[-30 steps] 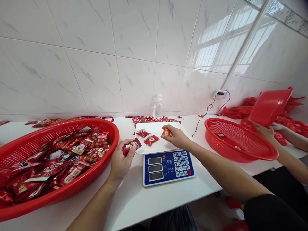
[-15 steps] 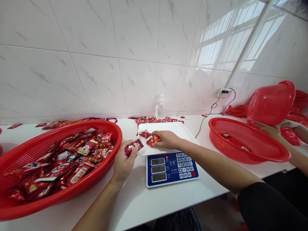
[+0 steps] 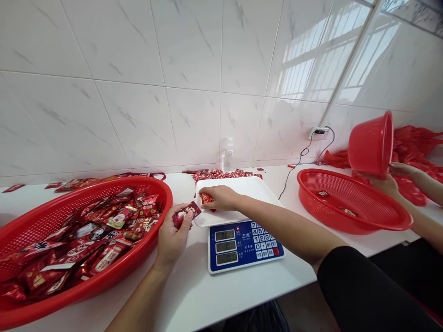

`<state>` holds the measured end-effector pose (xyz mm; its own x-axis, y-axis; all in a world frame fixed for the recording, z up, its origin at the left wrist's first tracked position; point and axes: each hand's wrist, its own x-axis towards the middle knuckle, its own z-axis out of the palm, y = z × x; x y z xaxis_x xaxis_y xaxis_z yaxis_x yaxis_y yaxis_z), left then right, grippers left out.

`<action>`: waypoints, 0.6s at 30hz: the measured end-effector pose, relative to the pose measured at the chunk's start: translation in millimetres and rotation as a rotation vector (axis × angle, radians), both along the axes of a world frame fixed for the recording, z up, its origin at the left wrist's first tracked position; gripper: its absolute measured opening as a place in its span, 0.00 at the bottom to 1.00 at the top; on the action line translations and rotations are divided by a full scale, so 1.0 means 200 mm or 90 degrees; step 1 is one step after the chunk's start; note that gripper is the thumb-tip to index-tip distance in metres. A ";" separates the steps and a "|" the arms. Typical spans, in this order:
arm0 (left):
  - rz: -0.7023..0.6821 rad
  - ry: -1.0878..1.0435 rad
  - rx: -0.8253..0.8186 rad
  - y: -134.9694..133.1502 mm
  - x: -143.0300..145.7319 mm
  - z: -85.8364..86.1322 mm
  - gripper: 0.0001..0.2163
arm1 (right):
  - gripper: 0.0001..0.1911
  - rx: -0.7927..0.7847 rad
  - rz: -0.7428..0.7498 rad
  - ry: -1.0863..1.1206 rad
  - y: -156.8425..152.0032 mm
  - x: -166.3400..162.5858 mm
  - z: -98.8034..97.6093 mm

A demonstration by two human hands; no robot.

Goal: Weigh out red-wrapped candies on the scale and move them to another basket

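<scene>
Between the thumb and fingers of my left hand [image 3: 175, 233] is a dark red snack packet [image 3: 187, 214], held just off the left edge of the scale's white tray [image 3: 242, 193]. My right hand [image 3: 223, 198] reaches over that tray, its fingers closed round a bright red snack packet [image 3: 206, 198]. Part of this packet is covered by the fingers. Below the tray is the blue front panel [image 3: 246, 244] of the digital scale, with lit number displays and keys. To the left stands a large red basket [image 3: 166, 210] holding many snack packets [image 3: 119, 221].
On the right sits another red basket [image 3: 356, 226] with a few packets inside. A co-worker's hands [image 3: 384, 182] hold a red basin [image 3: 370, 145] behind it. A clear bottle [image 3: 227, 154] and small red packets [image 3: 221, 174] lie along the wall. A cable [image 3: 289, 177] runs to the socket.
My right hand has moved left over the tray and gathered up the packet there. My left hand stays with its packet. The co-worker's basin has tipped further upright and shifted left.
</scene>
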<state>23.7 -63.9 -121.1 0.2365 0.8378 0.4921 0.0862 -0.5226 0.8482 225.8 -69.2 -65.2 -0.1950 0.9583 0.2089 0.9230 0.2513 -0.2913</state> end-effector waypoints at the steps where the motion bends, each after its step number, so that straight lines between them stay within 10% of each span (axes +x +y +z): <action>1: -0.002 0.000 -0.004 0.00 0.00 0.00 0.15 | 0.26 0.000 -0.013 0.006 -0.01 0.02 -0.01; 18: -0.016 -0.012 -0.027 -0.01 0.02 -0.01 0.17 | 0.29 0.198 -0.253 0.522 -0.39 0.37 0.07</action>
<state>28.2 -66.0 -122.9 0.2489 0.8520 0.4606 0.0575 -0.4877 0.8711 299.2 -148.0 -50.9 0.4523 0.8011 0.3921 0.4969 0.1388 -0.8567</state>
